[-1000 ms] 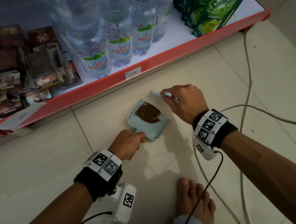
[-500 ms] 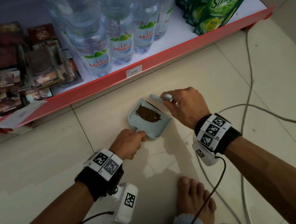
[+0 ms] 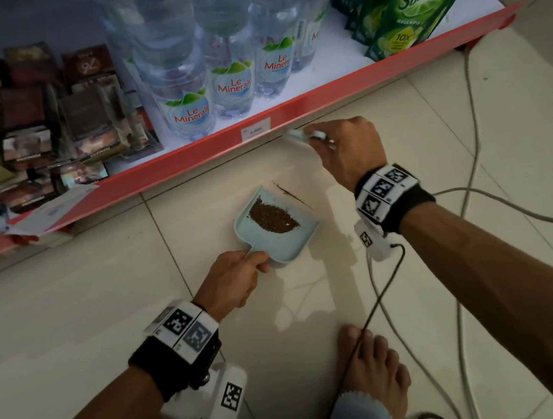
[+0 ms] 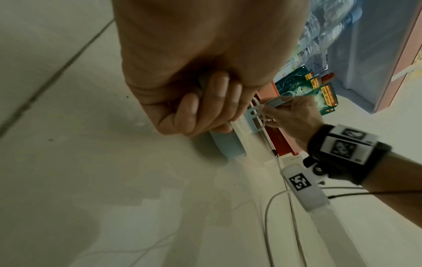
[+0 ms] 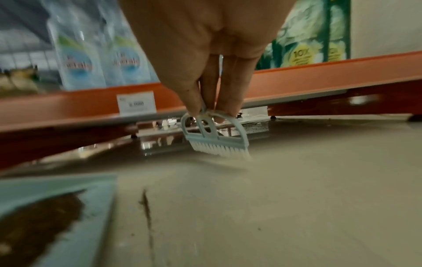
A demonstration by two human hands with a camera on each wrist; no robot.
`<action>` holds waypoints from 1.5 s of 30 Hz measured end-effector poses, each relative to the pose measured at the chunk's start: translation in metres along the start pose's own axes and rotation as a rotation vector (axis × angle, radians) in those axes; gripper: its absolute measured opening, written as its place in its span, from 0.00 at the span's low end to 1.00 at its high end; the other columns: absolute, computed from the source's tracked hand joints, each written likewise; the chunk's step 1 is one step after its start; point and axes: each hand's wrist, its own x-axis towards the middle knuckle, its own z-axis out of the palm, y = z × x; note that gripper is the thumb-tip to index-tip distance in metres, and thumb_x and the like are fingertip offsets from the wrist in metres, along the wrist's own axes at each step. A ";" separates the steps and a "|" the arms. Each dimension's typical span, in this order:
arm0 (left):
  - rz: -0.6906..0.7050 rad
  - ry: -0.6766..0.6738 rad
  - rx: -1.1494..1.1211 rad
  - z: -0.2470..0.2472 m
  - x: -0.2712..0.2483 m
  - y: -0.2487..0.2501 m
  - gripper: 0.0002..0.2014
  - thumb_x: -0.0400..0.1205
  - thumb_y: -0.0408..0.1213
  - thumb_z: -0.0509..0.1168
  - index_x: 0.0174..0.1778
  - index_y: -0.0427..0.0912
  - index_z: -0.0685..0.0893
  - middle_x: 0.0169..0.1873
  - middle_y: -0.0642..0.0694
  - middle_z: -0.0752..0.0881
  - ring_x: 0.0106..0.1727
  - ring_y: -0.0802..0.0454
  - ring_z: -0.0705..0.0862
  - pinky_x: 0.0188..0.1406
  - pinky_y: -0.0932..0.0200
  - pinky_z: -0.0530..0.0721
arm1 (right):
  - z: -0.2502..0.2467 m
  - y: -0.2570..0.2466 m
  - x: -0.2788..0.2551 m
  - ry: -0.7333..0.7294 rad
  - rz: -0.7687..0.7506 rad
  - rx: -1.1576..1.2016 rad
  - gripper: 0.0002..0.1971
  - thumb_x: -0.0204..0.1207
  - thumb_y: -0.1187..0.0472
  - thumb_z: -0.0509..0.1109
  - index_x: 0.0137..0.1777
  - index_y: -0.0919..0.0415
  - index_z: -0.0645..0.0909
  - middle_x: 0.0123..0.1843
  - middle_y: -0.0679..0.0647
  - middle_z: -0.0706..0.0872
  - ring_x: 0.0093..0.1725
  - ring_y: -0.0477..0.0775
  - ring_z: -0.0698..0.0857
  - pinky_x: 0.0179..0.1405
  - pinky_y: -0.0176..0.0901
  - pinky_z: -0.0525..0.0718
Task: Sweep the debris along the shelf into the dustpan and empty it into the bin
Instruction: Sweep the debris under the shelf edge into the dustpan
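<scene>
A pale blue dustpan (image 3: 281,242) lies flat on the tiled floor with a heap of brown debris (image 3: 273,214) in it. My left hand (image 3: 237,275) grips its handle, fingers curled round it (image 4: 200,108). A thin line of debris (image 3: 288,193) stays on the floor at the pan's lip (image 5: 146,209). My right hand (image 3: 347,150) holds a small pale blue brush (image 5: 217,139) near the red shelf edge (image 3: 325,98), beyond the pan. Its white bristles (image 5: 221,150) touch the floor.
Water bottles (image 3: 231,65), green soap pouches (image 3: 414,10) and dark packets (image 3: 31,131) fill the low shelf. Grey cables (image 3: 469,190) trail over the floor at the right. My bare foot (image 3: 375,368) is just behind the pan. No bin is in view.
My right hand has lifted the brush off the pan's lip and carried it away toward the shelf edge. The pan and left hand stay put; a line of debris shows at the lip.
</scene>
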 end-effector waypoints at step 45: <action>0.003 0.063 -0.020 -0.016 -0.014 -0.029 0.16 0.83 0.43 0.62 0.31 0.40 0.80 0.12 0.54 0.67 0.13 0.57 0.62 0.15 0.68 0.59 | -0.003 0.006 -0.033 -0.221 0.057 -0.184 0.11 0.80 0.64 0.61 0.50 0.61 0.86 0.42 0.63 0.88 0.42 0.67 0.85 0.43 0.50 0.82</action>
